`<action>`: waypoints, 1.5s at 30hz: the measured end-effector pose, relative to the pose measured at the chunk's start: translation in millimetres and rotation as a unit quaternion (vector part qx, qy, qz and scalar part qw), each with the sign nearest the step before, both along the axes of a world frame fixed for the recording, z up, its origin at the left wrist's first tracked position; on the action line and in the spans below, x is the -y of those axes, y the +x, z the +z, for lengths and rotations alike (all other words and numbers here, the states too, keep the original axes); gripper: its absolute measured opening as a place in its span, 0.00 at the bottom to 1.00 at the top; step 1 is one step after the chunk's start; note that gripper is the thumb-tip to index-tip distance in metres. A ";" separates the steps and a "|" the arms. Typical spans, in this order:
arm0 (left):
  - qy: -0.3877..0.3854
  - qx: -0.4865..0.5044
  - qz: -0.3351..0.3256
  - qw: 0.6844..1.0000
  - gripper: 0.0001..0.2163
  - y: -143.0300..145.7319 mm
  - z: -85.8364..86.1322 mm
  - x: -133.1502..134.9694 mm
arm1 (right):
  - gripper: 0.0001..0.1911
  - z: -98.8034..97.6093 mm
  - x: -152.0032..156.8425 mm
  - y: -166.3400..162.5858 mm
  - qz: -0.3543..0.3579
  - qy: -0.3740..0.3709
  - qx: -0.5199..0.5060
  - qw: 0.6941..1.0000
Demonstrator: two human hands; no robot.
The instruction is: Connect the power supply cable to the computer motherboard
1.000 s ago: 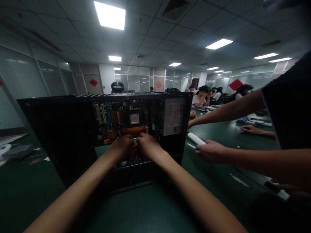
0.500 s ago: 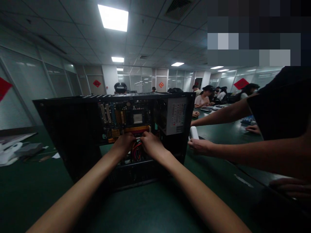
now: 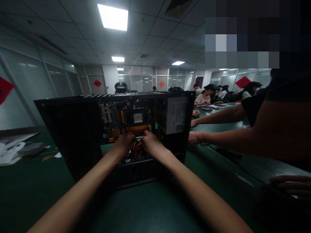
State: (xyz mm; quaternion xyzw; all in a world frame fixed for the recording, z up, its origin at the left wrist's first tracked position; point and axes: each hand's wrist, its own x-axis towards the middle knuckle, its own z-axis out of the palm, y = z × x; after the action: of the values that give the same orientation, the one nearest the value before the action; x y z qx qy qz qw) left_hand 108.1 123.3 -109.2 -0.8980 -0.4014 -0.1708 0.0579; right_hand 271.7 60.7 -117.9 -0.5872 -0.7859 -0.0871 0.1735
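An opened black computer case (image 3: 131,173) stands on the table, its inside facing me. On its motherboard (image 3: 128,108) are card slots, a metal-topped square chip socket and orange and red memory slots (image 3: 137,128). Just below these slots my left hand (image 3: 125,142) and my right hand (image 3: 152,142) are closed in pinches, nearly meeting. Between their fingertips runs a thin strip that looks like a memory stick (image 3: 138,138), largely covered by the fingers. Red, yellow and black cables (image 3: 137,151) bunch beneath the hands. A power supply (image 3: 176,116) fills the case's upper right.
On the right, another person's forearms (image 3: 225,139) reach to the case's right side. Papers and a grey box (image 3: 31,149) lie on the green table (image 3: 141,207) at left. A dark table edge runs along the right. Several people sit farther back.
My hands stay in nearly the same place. The other person's lower hand, which was beside a white object, has moved up against the case; that object is no longer visible.
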 end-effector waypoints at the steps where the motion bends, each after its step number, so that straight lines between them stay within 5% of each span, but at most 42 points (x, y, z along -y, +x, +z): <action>1: 0.000 -0.003 0.002 1.000 0.08 0.3 0.3 0.3 | 0.14 1.0 1.0 -0.3 -0.001 -0.004 -0.002 1.000; 32: -0.012 -0.086 0.105 0.991 0.15 6.3 8.9 14.4 | 0.13 3.5 6.3 -2.9 0.029 0.002 0.038 0.999; 45: -0.012 -0.068 0.104 0.992 0.16 -0.8 6.2 14.9 | 0.10 6.2 -16.6 -4.0 0.082 0.012 0.134 0.988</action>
State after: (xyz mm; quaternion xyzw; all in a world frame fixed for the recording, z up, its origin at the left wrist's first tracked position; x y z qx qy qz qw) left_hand 107.3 108.4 -103.1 -0.8617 -0.4896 -0.0972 0.0917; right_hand 267.7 77.4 -111.7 -0.5016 -0.8464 -0.1598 0.0802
